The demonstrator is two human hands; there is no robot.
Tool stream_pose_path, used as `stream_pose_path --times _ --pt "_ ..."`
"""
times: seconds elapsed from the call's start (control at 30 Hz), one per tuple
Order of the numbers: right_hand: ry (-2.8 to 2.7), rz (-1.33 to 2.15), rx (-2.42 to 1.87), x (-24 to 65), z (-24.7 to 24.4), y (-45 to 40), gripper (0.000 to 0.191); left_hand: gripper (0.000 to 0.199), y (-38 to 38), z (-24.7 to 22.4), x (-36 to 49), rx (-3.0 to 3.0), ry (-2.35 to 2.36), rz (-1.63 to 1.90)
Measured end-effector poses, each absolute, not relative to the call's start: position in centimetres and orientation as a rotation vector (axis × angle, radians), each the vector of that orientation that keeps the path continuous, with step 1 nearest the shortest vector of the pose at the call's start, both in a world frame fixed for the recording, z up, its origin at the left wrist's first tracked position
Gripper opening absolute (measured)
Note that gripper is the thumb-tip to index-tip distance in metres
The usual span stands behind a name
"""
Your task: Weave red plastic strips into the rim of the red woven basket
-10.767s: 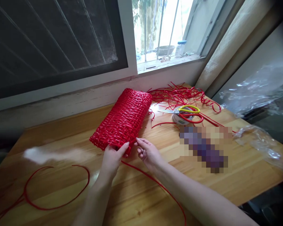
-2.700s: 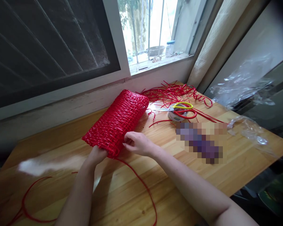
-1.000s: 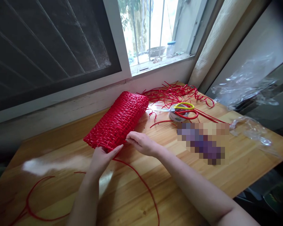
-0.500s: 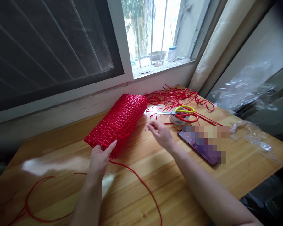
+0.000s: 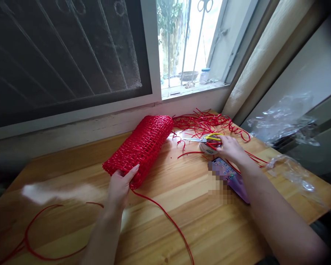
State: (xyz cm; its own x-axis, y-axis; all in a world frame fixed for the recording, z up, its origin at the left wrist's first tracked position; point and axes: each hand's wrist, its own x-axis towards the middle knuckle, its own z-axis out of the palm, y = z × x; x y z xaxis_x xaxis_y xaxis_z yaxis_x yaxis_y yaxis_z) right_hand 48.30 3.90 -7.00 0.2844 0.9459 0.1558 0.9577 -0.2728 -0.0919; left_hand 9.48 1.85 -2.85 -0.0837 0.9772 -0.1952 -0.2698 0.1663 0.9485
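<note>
My left hand (image 5: 123, 186) grips the near end of a red woven basket (image 5: 143, 143), thumb on top and the other fingers hidden beneath or inside it. The basket lies on its side, and a long red strip (image 5: 165, 213) trails from its near end across the table. At the right, my right hand (image 5: 230, 149) has its fingers closed on the handles of a pair of scissors (image 5: 209, 139), one handle yellow and one red. The blades point left, and the scissors rest over a white roll (image 5: 208, 148), perhaps tape.
A tangle of red strips (image 5: 204, 121) lies behind the scissors. A phone (image 5: 231, 176) with its screen lit is under my right forearm. More red strip (image 5: 30, 224) curls at the left. Clear plastic wrap (image 5: 292, 171) sits at the right edge, below the window wall.
My right hand has moved right, from beside the basket to the scissors, and has closed on their handles. My left hand has kept its hold on the basket. The view has shifted slightly.
</note>
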Motion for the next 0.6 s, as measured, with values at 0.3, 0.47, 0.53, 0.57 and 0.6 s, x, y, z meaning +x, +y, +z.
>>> stream_pose_path --times 0.3,0.47,0.53,0.57,0.6 --pt "-1.843 -0.205 -2.599 48.0 -5.6 6.1 0.036 0.044 2.1 -4.0 8.6 0.906 1.179 1.264" --pt "-1.822 -0.201 -2.538 47.1 -4.9 5.0 0.030 0.043 2.1 -3.9 8.3 0.887 1.167 1.250" --pt "-1.667 -0.048 -2.413 46.5 -5.2 4.2 0.029 0.041 2.1 -3.8 8.3 0.860 1.174 1.258" --pt "-1.584 0.048 -2.300 46.0 -5.4 3.7 0.029 0.040 2.1 -3.8 8.3 0.847 1.177 1.262" --pt "-1.510 0.141 -2.162 45.3 -5.6 3.2 0.030 0.039 2.1 -3.7 8.4 0.836 1.179 1.267"
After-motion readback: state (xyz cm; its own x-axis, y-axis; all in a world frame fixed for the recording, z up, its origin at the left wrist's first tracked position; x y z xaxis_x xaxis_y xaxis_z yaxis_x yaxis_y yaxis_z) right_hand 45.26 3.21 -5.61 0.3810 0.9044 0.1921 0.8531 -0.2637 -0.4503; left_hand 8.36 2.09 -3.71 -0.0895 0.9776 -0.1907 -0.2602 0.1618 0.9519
